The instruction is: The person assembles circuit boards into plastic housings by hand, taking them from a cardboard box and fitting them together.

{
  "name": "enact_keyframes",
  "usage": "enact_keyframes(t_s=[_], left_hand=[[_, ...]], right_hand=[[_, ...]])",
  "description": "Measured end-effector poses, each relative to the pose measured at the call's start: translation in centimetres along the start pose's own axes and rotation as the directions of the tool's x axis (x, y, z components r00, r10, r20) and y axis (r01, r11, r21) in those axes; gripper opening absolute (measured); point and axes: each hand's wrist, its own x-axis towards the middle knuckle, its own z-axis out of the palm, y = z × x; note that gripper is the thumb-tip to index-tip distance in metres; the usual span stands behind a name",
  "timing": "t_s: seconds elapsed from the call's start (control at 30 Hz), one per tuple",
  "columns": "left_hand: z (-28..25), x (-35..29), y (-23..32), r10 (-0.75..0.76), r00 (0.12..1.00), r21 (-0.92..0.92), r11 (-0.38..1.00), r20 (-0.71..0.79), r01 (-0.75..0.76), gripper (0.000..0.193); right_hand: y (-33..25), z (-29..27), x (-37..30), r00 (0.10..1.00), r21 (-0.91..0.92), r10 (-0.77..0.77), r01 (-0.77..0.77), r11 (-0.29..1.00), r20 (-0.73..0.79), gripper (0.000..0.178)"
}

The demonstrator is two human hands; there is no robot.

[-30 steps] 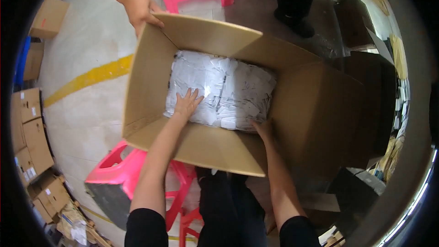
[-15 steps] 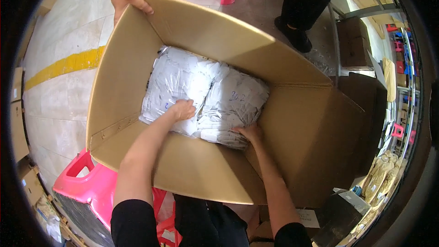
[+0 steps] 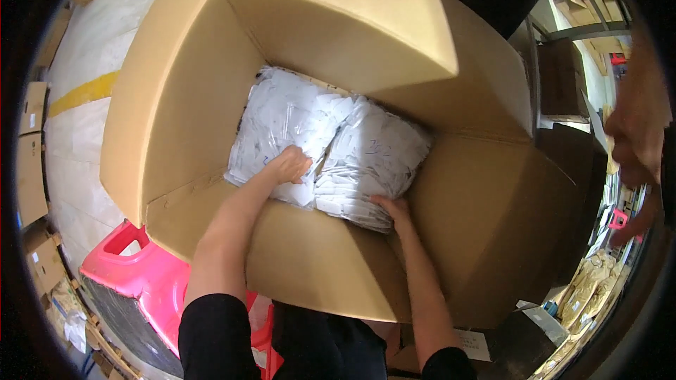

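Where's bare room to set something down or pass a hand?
Free: pale tiled floor between yellow painted stripe, brown cardboard cartons, pink plastic stool and big open brown cardboard box. Hand gap, likely: over the far half of white plastic-wrapped bundles. Crowded: bundles' near half, under left hand and right hand.

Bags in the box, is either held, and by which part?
A grip can't be told: left hand curled near the left bag's inner edge, right hand on the right bag's near-right corner.

Two packs (image 3: 282, 116) lie abreast in a box (image 3: 201, 91).
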Motion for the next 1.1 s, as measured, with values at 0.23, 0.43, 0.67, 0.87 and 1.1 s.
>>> enact_keyframes(t_s=[0.23,0.43,0.67,0.87,1.1], left_hand=[[3.5,-0.3,0.1,-0.056,0.998,-0.179,0.983,-0.018,0.052,0.019],[-2.6,-1.2,-0.2,-0.773,0.635,-0.281,0.611,-0.005,0.741,0.061],[3.7,2.1,-1.8,-0.575,0.812,-0.337,0.748,0.100,0.572,0.040],[3.4,-0.2,-4.7,-0.358,0.921,-0.395,0.832,0.152,0.388,0.024],[-2.3,-6.3,-7.2,-0.184,0.974,-0.362,0.906,0.133,0.221,0.028]], right_hand=[[1.6,-0.6,0.5,0.993,-0.095,0.080,-0.087,0.992,-0.081,0.013],[3.7,-0.9,1.4,0.934,-0.235,-0.351,0.328,0.915,-0.062,0.041],[4.2,-1.3,0.8,0.923,-0.544,-0.330,0.176,0.820,-0.199,0.030],[-0.5,2.0,-4.0,0.857,-0.490,-0.448,0.285,0.824,-0.255,0.029],[-13.3,7.8,-13.5,0.917,0.081,-0.296,0.327,0.941,-0.267,0.030]])
